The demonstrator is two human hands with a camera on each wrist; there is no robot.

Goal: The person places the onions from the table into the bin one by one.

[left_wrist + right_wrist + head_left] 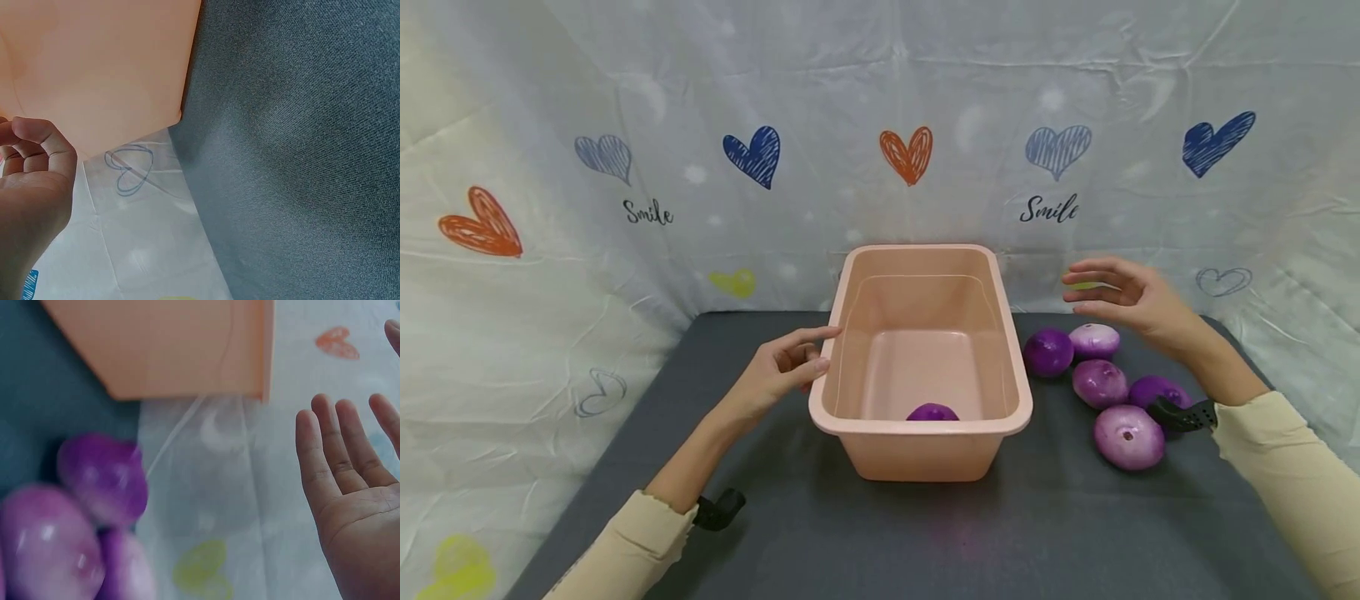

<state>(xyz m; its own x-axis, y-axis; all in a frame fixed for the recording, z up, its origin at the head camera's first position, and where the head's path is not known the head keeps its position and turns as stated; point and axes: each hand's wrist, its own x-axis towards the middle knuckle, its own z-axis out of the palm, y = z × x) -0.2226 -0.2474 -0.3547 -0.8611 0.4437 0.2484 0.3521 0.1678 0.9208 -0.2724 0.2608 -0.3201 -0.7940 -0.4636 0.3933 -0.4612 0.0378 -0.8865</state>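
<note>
Hovering open above the onions [1097, 379], right hand [1123, 296] holds nothing.

Your head view shows only the top of the onion in the tub [932, 412]; the pink tub's [921, 427] near wall hides the rest of it. Just right of the tub, the right wrist strap [1183, 414] covers part of one purple onion [1153, 388]. In your right wrist view the onions [103, 478] below the tub are blurred and cut off by the picture's edge.
</note>
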